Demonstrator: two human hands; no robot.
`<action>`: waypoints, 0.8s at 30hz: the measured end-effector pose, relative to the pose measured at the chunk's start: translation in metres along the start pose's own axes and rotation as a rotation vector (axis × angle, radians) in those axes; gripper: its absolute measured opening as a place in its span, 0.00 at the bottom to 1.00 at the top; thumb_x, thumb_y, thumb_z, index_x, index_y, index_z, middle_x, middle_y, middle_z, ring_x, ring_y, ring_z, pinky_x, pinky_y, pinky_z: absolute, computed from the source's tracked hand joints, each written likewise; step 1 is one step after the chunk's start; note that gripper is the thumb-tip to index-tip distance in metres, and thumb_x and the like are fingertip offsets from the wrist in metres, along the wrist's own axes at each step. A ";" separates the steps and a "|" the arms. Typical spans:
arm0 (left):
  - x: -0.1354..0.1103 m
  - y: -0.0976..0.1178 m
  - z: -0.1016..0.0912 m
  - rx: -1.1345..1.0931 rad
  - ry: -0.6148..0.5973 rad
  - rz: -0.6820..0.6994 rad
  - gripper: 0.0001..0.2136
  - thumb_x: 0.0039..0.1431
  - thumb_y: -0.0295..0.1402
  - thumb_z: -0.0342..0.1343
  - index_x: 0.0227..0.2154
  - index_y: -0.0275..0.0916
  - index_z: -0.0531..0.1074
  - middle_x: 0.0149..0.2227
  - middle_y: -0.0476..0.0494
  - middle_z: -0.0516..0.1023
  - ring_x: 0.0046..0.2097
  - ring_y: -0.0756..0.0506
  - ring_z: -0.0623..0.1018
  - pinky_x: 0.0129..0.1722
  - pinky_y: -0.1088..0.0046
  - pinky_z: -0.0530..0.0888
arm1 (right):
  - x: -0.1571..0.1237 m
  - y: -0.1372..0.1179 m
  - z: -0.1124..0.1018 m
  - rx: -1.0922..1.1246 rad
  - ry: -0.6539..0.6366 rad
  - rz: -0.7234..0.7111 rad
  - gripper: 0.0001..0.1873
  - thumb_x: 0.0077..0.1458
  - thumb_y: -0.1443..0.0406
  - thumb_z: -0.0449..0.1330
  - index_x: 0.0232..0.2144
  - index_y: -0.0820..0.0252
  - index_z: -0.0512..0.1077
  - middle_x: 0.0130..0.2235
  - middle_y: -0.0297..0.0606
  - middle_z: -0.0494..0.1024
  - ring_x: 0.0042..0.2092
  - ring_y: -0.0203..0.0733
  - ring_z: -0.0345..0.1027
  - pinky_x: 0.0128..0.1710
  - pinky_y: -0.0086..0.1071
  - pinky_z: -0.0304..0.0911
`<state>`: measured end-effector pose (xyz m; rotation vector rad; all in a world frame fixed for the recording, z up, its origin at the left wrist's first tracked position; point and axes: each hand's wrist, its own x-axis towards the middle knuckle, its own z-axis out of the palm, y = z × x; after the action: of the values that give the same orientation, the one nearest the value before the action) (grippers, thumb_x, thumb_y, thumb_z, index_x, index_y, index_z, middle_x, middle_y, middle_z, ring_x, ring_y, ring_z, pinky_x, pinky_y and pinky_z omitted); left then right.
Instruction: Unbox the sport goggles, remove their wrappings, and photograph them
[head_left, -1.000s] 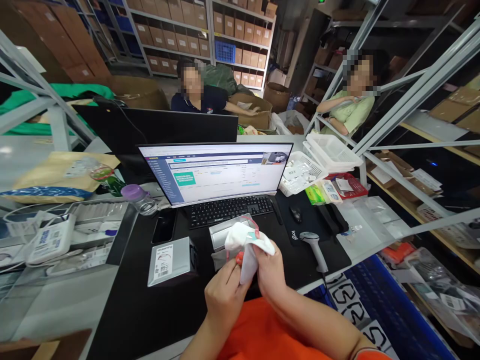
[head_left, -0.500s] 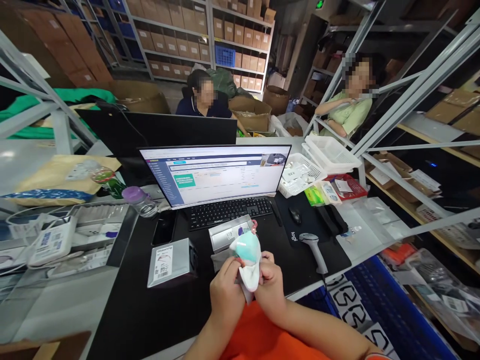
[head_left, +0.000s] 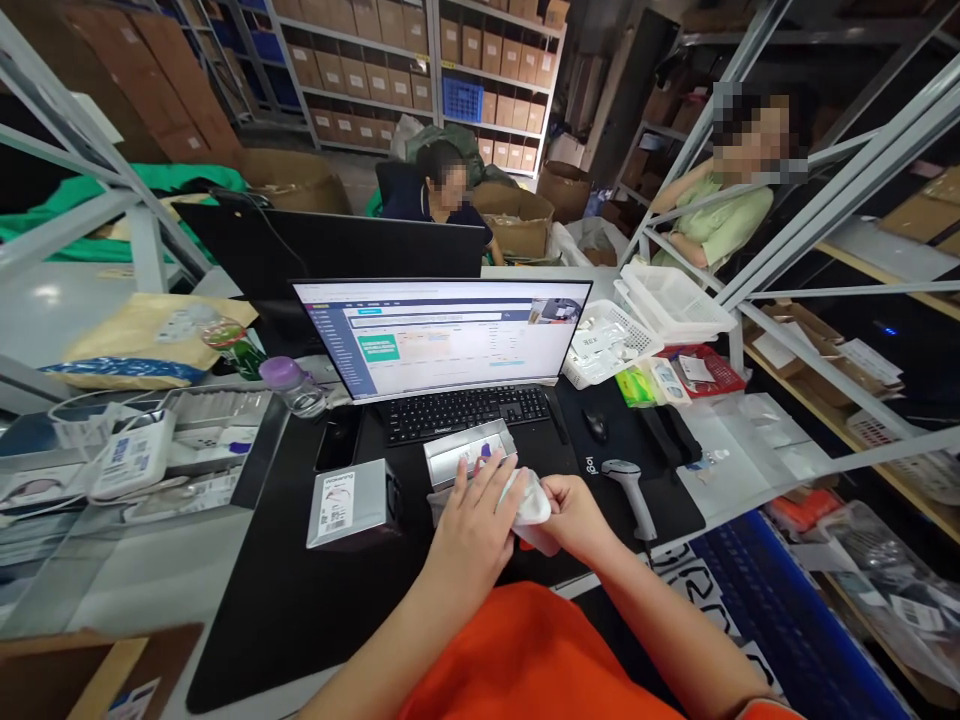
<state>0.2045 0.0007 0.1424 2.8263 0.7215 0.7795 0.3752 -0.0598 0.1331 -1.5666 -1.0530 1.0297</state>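
A folded white fabric item (head_left: 531,503) lies between my hands, just above the black desk mat (head_left: 262,620). My left hand (head_left: 472,535) presses its spread fingers onto the item's left side, and my right hand (head_left: 574,515) pinches its right side. Directly behind my left fingertips stands a silver box (head_left: 469,452) with a clear window, partly hidden by my hand. A second silver box (head_left: 349,503) with a barcode label sits to the left of my left hand.
A keyboard (head_left: 469,413) and monitor (head_left: 439,335) stand beyond my hands, with a mouse (head_left: 596,425) and barcode scanner (head_left: 630,495) to the right. White baskets (head_left: 675,305) sit at the back right. Two seated people (head_left: 442,195) (head_left: 720,215) are farther away, among shelves of cardboard boxes (head_left: 487,50).
The white item has been folded smaller, and its teal and pink parts no longer show. It has dropped lower, my hands have moved apart, and the view has shifted slightly.
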 end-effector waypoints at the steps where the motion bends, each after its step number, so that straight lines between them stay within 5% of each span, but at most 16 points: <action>1: 0.003 0.000 0.002 -0.024 0.006 0.028 0.25 0.54 0.21 0.55 0.57 0.36 0.69 0.59 0.35 0.74 0.63 0.35 0.71 0.67 0.44 0.58 | -0.002 0.001 0.003 -0.041 0.002 -0.052 0.23 0.39 0.65 0.64 0.14 0.55 0.49 0.17 0.24 0.54 0.22 0.30 0.46 0.22 0.26 0.47; 4: 0.005 -0.003 0.009 -0.100 0.063 0.045 0.13 0.56 0.23 0.54 0.43 0.36 0.76 0.40 0.40 0.83 0.45 0.40 0.82 0.64 0.48 0.65 | -0.005 0.004 0.007 -0.198 0.049 -0.255 0.22 0.37 0.69 0.61 0.13 0.56 0.48 0.16 0.23 0.52 0.24 0.32 0.46 0.31 0.29 0.55; 7: -0.001 -0.007 0.010 -0.192 0.119 0.002 0.10 0.54 0.25 0.56 0.39 0.38 0.76 0.35 0.45 0.83 0.38 0.43 0.83 0.59 0.50 0.73 | -0.008 0.003 -0.002 -0.292 0.005 -0.348 0.23 0.39 0.70 0.61 0.13 0.57 0.47 0.16 0.23 0.50 0.25 0.32 0.45 0.36 0.31 0.57; 16: -0.016 -0.012 0.007 -0.432 0.027 -0.186 0.18 0.44 0.25 0.57 0.40 0.44 0.79 0.37 0.51 0.85 0.36 0.45 0.84 0.59 0.49 0.74 | -0.007 -0.014 -0.058 -0.137 -0.621 0.001 0.18 0.45 0.61 0.68 0.16 0.61 0.64 0.21 0.27 0.61 0.26 0.32 0.54 0.24 0.25 0.49; 22: -0.015 0.000 0.014 -0.428 -0.124 -0.193 0.08 0.44 0.27 0.59 0.29 0.42 0.78 0.27 0.51 0.82 0.30 0.44 0.82 0.54 0.50 0.77 | -0.003 -0.012 -0.021 -0.332 -0.490 -0.039 0.10 0.48 0.69 0.63 0.20 0.62 0.66 0.22 0.24 0.61 0.26 0.30 0.53 0.24 0.23 0.47; 24: -0.018 0.002 0.014 -0.455 -0.148 -0.207 0.05 0.47 0.29 0.61 0.29 0.44 0.78 0.29 0.51 0.83 0.31 0.43 0.82 0.54 0.51 0.77 | 0.000 -0.012 -0.014 -0.285 -0.550 -0.019 0.09 0.46 0.67 0.66 0.22 0.62 0.69 0.23 0.24 0.64 0.26 0.30 0.56 0.24 0.22 0.50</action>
<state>0.1991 -0.0091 0.1227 2.3302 0.6956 0.6018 0.3870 -0.0617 0.1473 -1.5210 -1.6442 1.3882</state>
